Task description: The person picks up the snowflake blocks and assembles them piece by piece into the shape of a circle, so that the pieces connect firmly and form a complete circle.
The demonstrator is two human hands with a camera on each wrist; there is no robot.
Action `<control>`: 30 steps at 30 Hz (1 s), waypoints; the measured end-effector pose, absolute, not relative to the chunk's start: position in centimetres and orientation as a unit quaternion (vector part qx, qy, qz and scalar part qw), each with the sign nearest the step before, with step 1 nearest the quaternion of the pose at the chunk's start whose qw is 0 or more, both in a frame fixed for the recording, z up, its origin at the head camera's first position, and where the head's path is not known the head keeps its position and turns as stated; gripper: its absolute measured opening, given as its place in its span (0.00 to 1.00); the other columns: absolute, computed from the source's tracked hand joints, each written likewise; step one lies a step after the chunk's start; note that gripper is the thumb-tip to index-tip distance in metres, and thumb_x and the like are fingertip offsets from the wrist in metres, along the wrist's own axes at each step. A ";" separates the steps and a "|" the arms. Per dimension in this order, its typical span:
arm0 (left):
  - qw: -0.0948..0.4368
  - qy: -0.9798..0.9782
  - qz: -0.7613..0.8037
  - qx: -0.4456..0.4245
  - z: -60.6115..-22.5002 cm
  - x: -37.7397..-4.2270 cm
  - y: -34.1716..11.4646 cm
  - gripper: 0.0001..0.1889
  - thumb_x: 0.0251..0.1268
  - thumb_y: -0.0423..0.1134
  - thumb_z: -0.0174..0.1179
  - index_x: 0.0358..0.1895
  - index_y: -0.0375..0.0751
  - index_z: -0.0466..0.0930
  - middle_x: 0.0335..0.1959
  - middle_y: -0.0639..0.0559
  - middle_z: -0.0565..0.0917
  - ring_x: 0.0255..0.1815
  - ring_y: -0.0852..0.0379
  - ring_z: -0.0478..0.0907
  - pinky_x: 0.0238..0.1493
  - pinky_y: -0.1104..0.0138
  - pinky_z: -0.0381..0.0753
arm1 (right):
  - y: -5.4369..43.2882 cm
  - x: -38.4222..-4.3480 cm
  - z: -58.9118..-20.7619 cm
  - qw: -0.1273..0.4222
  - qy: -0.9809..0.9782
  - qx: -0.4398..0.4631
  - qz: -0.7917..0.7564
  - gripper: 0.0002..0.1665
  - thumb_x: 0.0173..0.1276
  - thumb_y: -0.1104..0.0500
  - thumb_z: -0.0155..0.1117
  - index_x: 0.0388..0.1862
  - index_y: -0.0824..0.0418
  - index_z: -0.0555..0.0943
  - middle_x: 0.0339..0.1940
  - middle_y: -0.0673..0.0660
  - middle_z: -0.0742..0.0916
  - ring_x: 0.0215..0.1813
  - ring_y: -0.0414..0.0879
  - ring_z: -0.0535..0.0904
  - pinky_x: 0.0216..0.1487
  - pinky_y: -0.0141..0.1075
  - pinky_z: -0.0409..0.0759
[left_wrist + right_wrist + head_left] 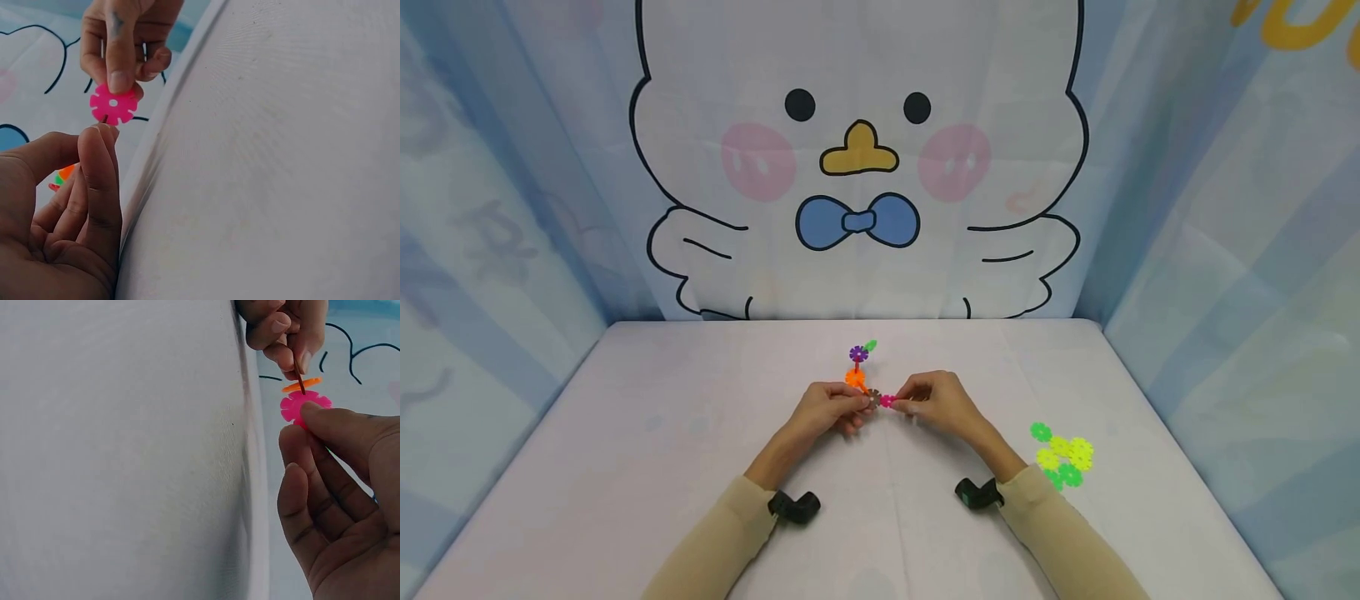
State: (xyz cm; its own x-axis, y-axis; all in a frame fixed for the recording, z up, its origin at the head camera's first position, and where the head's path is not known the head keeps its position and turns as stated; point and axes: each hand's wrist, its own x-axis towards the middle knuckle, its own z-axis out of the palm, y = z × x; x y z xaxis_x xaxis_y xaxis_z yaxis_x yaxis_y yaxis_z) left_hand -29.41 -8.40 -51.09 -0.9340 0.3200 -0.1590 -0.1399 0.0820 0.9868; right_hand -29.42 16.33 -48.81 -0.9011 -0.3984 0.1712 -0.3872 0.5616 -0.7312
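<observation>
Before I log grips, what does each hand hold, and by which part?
Left hand: brown disc, by its edge. Right hand: pink disc, by its edge.

Head view: bright, diffuse; faint shadow below right bare hand [942, 404].
Right wrist view: dimmer; white cloth-covered table [119, 450] beside hand greyish.

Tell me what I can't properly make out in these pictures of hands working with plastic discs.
Head: left part of the brown notched disc, behind the left hand.
Right wrist: lower part of the pink notched disc, under the right hand.
Head: exact count of green and yellow discs, which overlap.
Head: orange-yellow lettering, cut off by the picture's edges.
</observation>
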 end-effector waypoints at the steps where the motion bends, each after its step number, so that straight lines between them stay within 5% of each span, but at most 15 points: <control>1: 0.170 0.715 0.675 0.064 -51.1 -29.4 -8.4 0.14 0.72 0.36 0.69 0.50 0.26 0.86 0.35 0.45 0.93 0.22 0.62 0.83 0.29 0.72 0.87 | 16.3 -29.4 -48.8 0.005 0.883 -0.223 -0.414 0.02 0.68 0.59 0.78 0.34 0.56 0.92 0.29 0.51 0.92 0.28 0.39 0.83 0.29 0.29 0.80; 17: 0.166 0.715 0.677 0.056 -51.0 -29.4 -8.2 0.13 0.71 0.35 0.69 0.48 0.26 0.87 0.32 0.49 0.93 0.21 0.63 0.82 0.28 0.72 0.86 | 15.9 -29.2 -49.1 -0.025 0.884 -0.238 -0.401 0.02 0.67 0.61 0.78 0.34 0.57 0.91 0.33 0.51 0.94 0.33 0.36 0.84 0.41 0.27 0.85; 30: 0.156 0.718 0.677 0.045 -50.8 -29.1 -8.2 0.09 0.70 0.33 0.69 0.44 0.27 0.87 0.30 0.49 0.92 0.21 0.63 0.77 0.26 0.74 0.82 | 15.4 -28.8 -49.0 -0.034 0.879 -0.253 -0.402 0.04 0.68 0.63 0.77 0.33 0.58 0.89 0.30 0.52 0.93 0.29 0.36 0.83 0.37 0.27 0.85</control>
